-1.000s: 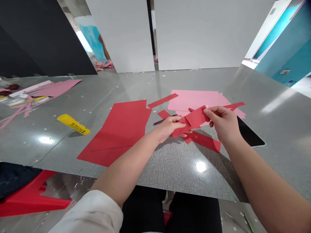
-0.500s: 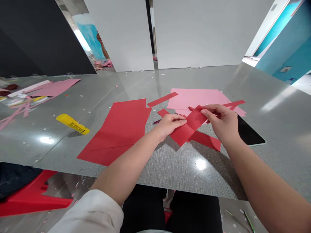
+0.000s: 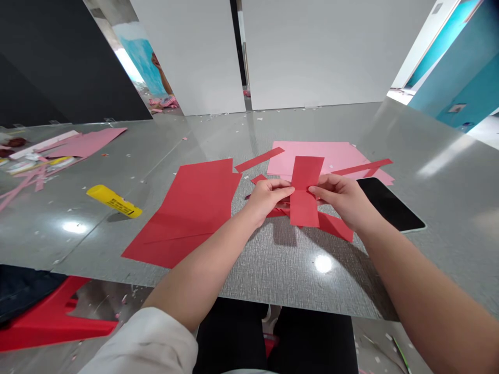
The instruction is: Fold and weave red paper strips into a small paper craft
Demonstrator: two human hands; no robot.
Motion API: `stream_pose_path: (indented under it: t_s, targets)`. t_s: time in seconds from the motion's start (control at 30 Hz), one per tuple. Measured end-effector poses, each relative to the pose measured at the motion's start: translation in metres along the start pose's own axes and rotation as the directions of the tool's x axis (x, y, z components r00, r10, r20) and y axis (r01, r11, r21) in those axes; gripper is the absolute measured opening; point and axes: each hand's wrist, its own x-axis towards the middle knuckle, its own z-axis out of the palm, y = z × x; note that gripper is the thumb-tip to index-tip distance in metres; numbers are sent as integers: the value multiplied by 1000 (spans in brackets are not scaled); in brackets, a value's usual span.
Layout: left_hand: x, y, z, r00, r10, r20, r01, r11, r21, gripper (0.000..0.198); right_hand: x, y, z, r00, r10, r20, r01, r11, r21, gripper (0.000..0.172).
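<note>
A creased strip of red paper (image 3: 304,208) stands upright between my hands, a little above the grey table. My left hand (image 3: 268,200) pinches its left edge near the middle crease. On the opposite edge, my right hand (image 3: 339,197) grips it with thumb and fingers. Below and behind it lie more red paper pieces, including a wide strip (image 3: 336,227) and a thin strip (image 3: 259,159). Large red sheets (image 3: 195,208) rest to the left of my left hand. Pink paper (image 3: 331,150) lies beyond my hands.
A black-screened phone (image 3: 393,205) lies right of my right hand. At left is a yellow glue tube (image 3: 114,201), with pink paper scraps (image 3: 86,143) farther off. The table's front edge runs just above my knees. Part of another person shows behind the white panels (image 3: 339,52).
The red paper strip has turned from a slanted position to upright. My right hand has come down to its right edge, level with my left hand.
</note>
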Motion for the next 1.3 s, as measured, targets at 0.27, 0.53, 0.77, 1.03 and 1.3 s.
stream_pose_path:
  t_s: [0.27, 0.53, 0.77, 1.03, 1.3]
  targets:
    - [1, 1, -2, 1000, -5, 22, 6, 997, -77, 11, 0, 4, -3, 998, -60, 6, 59, 998, 27, 8]
    - [2, -1, -3, 999, 49, 16, -48, 997, -60, 11, 0, 4, -1, 999, -34, -39, 35, 999, 32, 8]
    - [2, -4, 0, 991, 115, -62, -107, 987, 122, 21, 0, 4, 2, 997, 21, -73, -26, 998, -63, 21]
    - [5, -11, 0, 998, 36, -57, -27, 988, 153, 8, 3, 14, 5, 994, 99, -52, -101, 994, -47, 18]
    - [5, -8, 1, 996, 16, -90, -5, 993, 117, 9, 3, 15, 4, 984, 179, 10, -179, 984, -19, 21]
